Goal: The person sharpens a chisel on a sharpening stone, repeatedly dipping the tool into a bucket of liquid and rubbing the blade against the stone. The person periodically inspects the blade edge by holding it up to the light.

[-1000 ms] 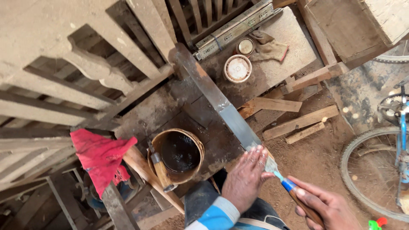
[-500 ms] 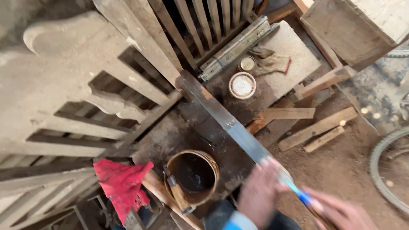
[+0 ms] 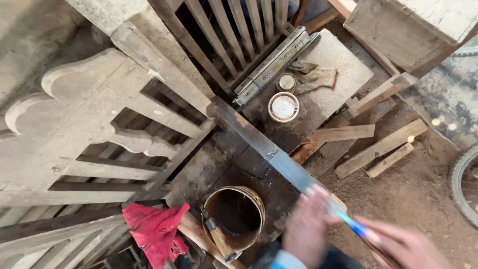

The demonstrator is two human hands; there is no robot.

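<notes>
- Lower right: a blue-handled brush (image 3: 354,228) is gripped in the blurry right hand (image 3: 406,246).
- Left hand (image 3: 307,226) is laid on the long plank (image 3: 269,149), fingers spread.
- Dark bucket (image 3: 234,215) sits just left.

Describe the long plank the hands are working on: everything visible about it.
The plank is a long, narrow wooden board running diagonally from the pale slatted frame down toward the viewer. Its far stretch looks dark and wet, its near stretch lighter grey. The blurred left hand rests on its near end; the right hand holds a blue-handled brush against it. A bucket of dark liquid sits beside it.
</notes>
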